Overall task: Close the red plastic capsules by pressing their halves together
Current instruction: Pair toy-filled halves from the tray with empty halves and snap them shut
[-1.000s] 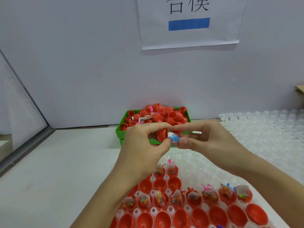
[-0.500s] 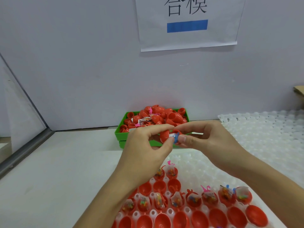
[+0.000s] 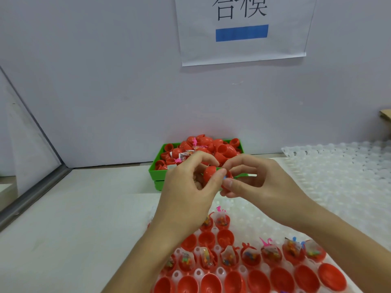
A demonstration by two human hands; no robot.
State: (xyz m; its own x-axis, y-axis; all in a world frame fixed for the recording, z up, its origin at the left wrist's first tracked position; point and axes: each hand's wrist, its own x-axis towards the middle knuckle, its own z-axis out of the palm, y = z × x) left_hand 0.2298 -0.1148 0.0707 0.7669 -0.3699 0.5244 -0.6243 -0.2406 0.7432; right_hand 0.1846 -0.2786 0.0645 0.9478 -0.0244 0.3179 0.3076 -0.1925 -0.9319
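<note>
I hold one red capsule point(image 3: 211, 174) between my left hand point(image 3: 186, 193) and right hand point(image 3: 260, 182), both pinching it above the table point(image 3: 84, 208).

Red capsule point(image 3: 211, 174), halves nearly joined with blue showing at the seam, held mid-air above the white tray point(image 3: 239, 208); open filled red halves point(image 3: 273, 253) sit upright in tray cells.

A small assembly or packing workstation: a printed paper sign point(image 3: 241, 28) taped to the plain partition wall at top centre, a green bin point(image 3: 157, 175) heaped with red capsule halves, and white moulded trays point(image 3: 338, 178) at right.
</note>
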